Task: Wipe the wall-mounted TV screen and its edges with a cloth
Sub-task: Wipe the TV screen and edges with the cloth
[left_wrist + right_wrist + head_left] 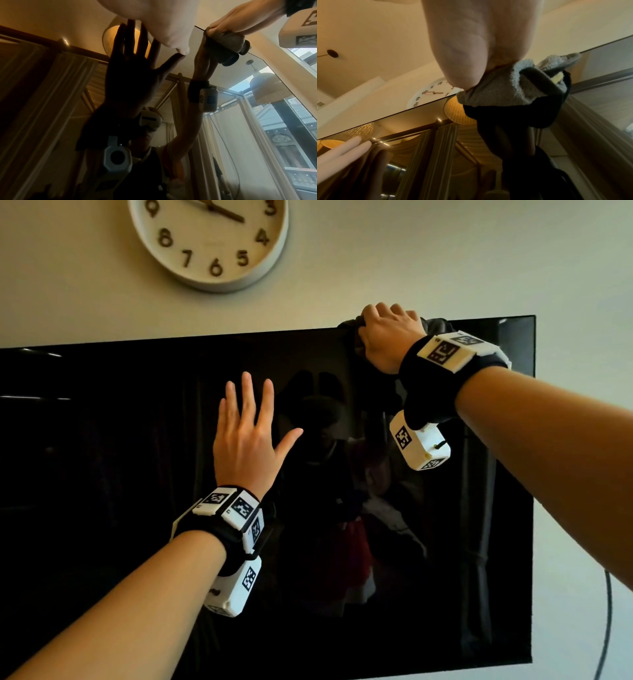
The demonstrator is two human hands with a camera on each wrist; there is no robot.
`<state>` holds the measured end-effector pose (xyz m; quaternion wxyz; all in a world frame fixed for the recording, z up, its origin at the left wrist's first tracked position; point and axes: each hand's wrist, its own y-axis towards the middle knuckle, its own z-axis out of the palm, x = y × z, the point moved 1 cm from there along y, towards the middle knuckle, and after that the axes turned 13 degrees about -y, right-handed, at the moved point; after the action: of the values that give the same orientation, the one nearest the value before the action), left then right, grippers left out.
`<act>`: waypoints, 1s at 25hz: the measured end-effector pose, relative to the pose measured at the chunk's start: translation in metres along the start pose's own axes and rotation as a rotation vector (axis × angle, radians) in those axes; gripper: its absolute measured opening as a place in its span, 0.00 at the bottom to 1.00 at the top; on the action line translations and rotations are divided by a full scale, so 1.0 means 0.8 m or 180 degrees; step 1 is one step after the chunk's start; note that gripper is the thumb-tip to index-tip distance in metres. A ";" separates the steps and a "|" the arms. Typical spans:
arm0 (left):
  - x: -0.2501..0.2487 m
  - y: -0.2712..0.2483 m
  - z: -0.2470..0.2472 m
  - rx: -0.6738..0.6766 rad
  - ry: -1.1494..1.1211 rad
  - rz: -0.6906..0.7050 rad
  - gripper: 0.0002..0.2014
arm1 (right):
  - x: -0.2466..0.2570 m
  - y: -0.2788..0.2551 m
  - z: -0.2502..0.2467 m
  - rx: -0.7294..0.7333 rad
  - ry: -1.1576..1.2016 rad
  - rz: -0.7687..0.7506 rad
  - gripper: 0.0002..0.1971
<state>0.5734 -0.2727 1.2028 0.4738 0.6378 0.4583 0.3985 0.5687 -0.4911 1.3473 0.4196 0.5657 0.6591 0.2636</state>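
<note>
Cloth in right hand grip

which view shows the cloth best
The right wrist view: the grey cloth fills the middle, bunched under the right hand at the TV's top edge. The left wrist view shows it small; in the head view the hand mostly hides it.

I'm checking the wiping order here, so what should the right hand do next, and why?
Probably slide the grey cloth rightward along the TV top edge: the right hand grips it there with the corner stretch apparently ahead, while the left hand lies flat on the screen.
</note>
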 end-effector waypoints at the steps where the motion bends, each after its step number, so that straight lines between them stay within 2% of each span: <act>1: 0.010 -0.003 -0.005 0.0023 0.0058 -0.0018 0.39 | 0.017 0.004 -0.002 -0.0018 0.0008 -0.0009 0.20; 10: 0.116 -0.024 -0.033 0.0057 0.0092 -0.0145 0.43 | 0.143 0.027 -0.018 -0.0154 0.0066 0.0033 0.20; 16: 0.127 -0.028 -0.028 0.0081 -0.0243 -0.0205 0.41 | 0.188 0.043 -0.022 -0.0223 0.0110 -0.0037 0.20; 20: 0.143 -0.028 -0.034 0.0069 -0.0502 -0.0004 0.37 | 0.214 0.048 -0.026 -0.0191 0.0134 -0.0071 0.20; 22: 0.165 -0.029 -0.040 -0.0016 -0.0511 0.0129 0.35 | 0.231 0.053 -0.031 -0.0183 0.0128 -0.0075 0.19; 25: 0.214 -0.025 -0.058 -0.0186 -0.0564 0.0092 0.35 | 0.264 0.059 -0.038 -0.0193 0.0095 -0.0072 0.19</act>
<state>0.5707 -0.0943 1.2067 0.5251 0.6629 0.3935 0.3605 0.5655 -0.2727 1.3476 0.4296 0.5412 0.6634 0.2871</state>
